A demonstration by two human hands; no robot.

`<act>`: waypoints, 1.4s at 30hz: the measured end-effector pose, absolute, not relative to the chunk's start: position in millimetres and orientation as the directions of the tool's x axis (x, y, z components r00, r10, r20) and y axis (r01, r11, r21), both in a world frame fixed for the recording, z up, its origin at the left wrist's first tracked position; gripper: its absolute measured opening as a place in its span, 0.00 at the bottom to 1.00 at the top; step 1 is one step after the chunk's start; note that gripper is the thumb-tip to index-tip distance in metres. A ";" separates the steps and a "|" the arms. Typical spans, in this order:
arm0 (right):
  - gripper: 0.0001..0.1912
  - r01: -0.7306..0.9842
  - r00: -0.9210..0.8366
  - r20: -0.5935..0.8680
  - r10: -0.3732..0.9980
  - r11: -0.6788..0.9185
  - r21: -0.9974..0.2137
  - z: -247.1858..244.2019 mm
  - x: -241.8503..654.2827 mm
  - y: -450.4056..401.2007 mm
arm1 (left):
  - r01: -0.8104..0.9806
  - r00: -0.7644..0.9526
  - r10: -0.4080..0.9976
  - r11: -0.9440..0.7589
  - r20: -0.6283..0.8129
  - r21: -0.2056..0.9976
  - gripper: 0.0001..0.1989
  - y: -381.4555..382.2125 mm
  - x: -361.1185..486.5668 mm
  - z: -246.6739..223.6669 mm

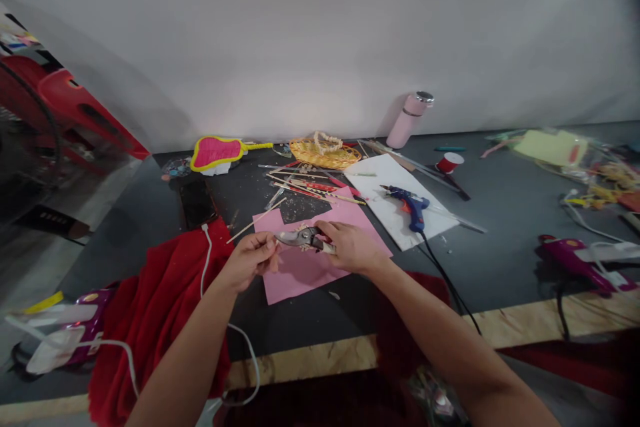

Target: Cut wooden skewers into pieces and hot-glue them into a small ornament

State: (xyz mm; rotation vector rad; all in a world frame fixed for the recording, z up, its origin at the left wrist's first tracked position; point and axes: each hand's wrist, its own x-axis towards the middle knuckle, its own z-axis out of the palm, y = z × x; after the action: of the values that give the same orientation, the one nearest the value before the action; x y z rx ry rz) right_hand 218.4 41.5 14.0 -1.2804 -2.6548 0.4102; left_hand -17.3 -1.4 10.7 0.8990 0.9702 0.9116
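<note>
My right hand [347, 245] is closed around the handles of a pair of pruning shears [296, 237], whose blades point left. The blade tips reach the fingertips of my left hand [253, 259], which is closed in a pinch. Whatever those fingers hold is too small to make out. Both hands are above a pink sheet of paper [295, 283] on the dark table. Some small pale pieces lie on the paper behind the shears. A thin wooden stick [256, 221] lies just beyond my left hand.
A glue gun [411, 205] rests on a white board [383, 177], its cord running to the table edge. Loose sticks, a wicker basket [320, 155], a pink bottle [407, 121] and a thread spool [450, 162] stand behind. Left are a phone [197, 203] and red cloth [160, 300].
</note>
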 end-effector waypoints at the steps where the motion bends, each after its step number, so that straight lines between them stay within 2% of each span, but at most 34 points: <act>1: 0.19 0.751 -0.610 0.021 0.792 0.586 -0.303 15.0 218.1 40.9 | -0.214 0.278 0.918 0.347 -0.283 0.913 0.16 -1.0 -16.8 10.8; 6: 0.21 0.759 -0.604 0.043 0.795 0.592 -0.270 11.7 219.7 44.0 | -0.231 0.263 0.922 0.345 -0.283 0.910 0.15 -1.7 -13.8 9.6; 11: 0.27 0.671 -0.667 0.146 0.731 0.674 -0.309 1.9 229.6 56.8 | -0.397 0.261 0.952 0.255 -0.159 0.882 0.16 -3.1 -21.9 9.9; 13: 0.28 0.717 -0.602 0.196 0.774 0.632 -0.295 -1.8 235.9 63.1 | -0.453 0.196 0.973 0.200 -0.122 0.869 0.15 -1.2 -25.4 10.0; 16: 0.30 0.847 -0.385 0.251 0.888 0.448 -0.287 -7.5 244.6 71.7 | -0.429 0.151 0.976 0.208 -0.157 0.879 0.14 2.8 -24.6 7.6; 19: 0.34 0.925 -0.230 0.199 0.953 0.277 -0.260 -13.2 250.2 77.5 | -0.333 0.154 0.971 0.227 -0.185 0.915 0.13 4.9 -19.0 3.1; 21: 0.32 0.943 -0.198 0.163 0.967 0.233 -0.237 -16.2 252.3 79.3 | -0.240 0.143 0.974 0.205 -0.174 0.949 0.13 5.0 -15.6 0.3; 26: 0.29 0.954 -0.195 0.157 0.968 0.225 -0.200 -17.7 253.6 78.4 | -0.010 0.117 0.987 0.110 -0.108 0.994 0.10 4.3 -11.7 -4.8; 29: 0.22 0.948 -0.205 0.260 0.944 0.257 -0.185 -13.2 250.1 74.7 | 0.184 0.095 0.994 0.027 -0.045 0.982 0.11 2.4 -8.3 -6.2; 32: 0.14 0.858 -0.327 0.411 0.851 0.449 -0.248 -6.4 239.0 66.2 | 0.438 0.076 0.995 -0.093 0.067 0.894 0.09 -1.8 -2.6 -5.2; 34: 0.13 0.710 -0.461 0.464 0.756 0.628 -0.319 -2.8 227.2 57.7 | 0.565 0.093 0.987 -0.161 0.132 0.809 0.09 -4.8 1.3 -4.4; 36: 0.12 0.569 -0.562 0.473 0.678 0.732 -0.374 -0.7 214.7 48.4 | 0.648 0.125 0.977 -0.210 0.170 0.732 0.08 -7.0 3.9 -4.2; 39: 0.11 0.452 -0.618 0.467 0.632 0.772 -0.447 0.9 201.7 37.9 | 0.739 0.164 0.966 -0.256 0.202 0.623 0.08 -8.5 5.4 -5.1; 42: 0.08 0.410 -0.609 0.437 0.662 0.734 -0.541 2.9 197.6 33.3 | 0.780 0.194 0.954 -0.290 0.227 0.555 0.08 -9.3 6.2 -5.4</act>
State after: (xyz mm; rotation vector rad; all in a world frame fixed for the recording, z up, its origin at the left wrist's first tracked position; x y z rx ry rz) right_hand 197.6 33.3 2.9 -0.8063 -2.3004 0.5193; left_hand 6.2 -9.3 -5.4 2.1587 1.6385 0.7769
